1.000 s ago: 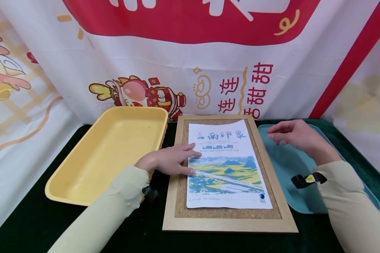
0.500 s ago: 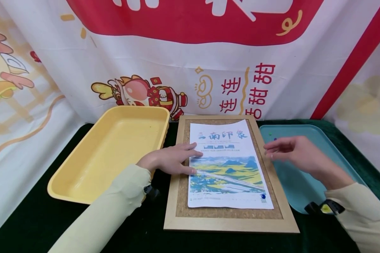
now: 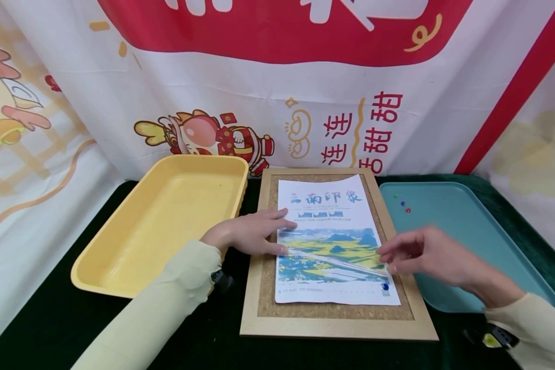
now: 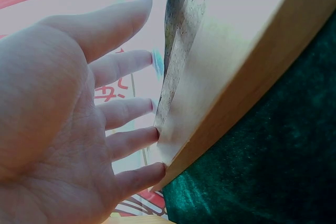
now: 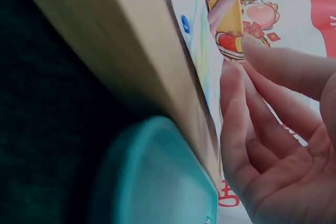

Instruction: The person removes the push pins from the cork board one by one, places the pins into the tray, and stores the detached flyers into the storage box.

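A printed landscape poster [image 3: 328,293] lies on a cork board [image 3: 337,311] with a light wooden frame. At its lower right corner sits a blue push pin [image 3: 385,287]. My left hand [image 3: 250,232], fingers spread, rests across the board's left frame, its fingertips on the poster's left edge. The palm of this left hand [image 4: 58,124] fills much of the left wrist view. At the poster's right edge, above the blue pin, my right hand [image 3: 430,257] has thumb and fingertips drawn together, pinching what looks like a tiny push pin, mostly hidden by the fingers.
To the right, partly behind my right arm, is a blue tray [image 3: 467,216] with a green, a blue and a red push pin [image 3: 408,210] near its far left corner. A deep yellow tray [image 3: 157,226] stands at left. A printed cloth [image 3: 240,82] hangs behind.
From over the blue tray, my right hand has come left and towards me to the poster's right edge, uncovering the pins in the tray. The left hand has kept its place.
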Available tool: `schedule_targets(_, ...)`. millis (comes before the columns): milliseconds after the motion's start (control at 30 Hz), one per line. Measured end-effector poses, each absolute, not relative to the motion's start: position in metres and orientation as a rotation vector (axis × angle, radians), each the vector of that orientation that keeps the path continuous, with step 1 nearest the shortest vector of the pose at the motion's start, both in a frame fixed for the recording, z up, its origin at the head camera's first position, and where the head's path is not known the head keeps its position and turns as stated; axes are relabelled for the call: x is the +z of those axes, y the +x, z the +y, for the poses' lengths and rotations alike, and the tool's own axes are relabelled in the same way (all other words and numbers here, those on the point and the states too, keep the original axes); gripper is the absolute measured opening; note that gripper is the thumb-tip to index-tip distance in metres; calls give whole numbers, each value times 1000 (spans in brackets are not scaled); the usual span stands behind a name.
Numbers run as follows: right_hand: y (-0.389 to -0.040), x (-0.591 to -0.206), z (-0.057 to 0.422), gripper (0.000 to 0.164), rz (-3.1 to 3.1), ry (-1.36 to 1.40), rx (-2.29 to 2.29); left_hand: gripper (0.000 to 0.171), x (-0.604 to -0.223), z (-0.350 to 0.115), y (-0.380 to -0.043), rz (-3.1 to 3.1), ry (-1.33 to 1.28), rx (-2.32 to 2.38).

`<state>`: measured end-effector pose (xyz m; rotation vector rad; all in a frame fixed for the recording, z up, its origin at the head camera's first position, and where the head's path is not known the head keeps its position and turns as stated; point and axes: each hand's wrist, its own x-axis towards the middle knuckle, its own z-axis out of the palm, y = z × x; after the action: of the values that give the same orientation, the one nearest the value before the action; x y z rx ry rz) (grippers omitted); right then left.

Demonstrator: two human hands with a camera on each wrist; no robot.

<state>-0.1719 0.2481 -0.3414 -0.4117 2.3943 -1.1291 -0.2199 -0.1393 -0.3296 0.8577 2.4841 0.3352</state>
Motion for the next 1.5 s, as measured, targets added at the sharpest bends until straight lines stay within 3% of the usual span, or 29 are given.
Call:
schedule_targets(300,-169,-350,251,28,2246,-546,-1111,66,-329,-141,-219,2487,844,345)
schedule_targets(1133,-167,-356,244,8,2270,-602,-1013,67,-331,-140,-220,2482,826,344)
schedule_targets(1500,-166,-355,241,9,2284,-671,-940,67,-330,-139,-220,2483,826,342)
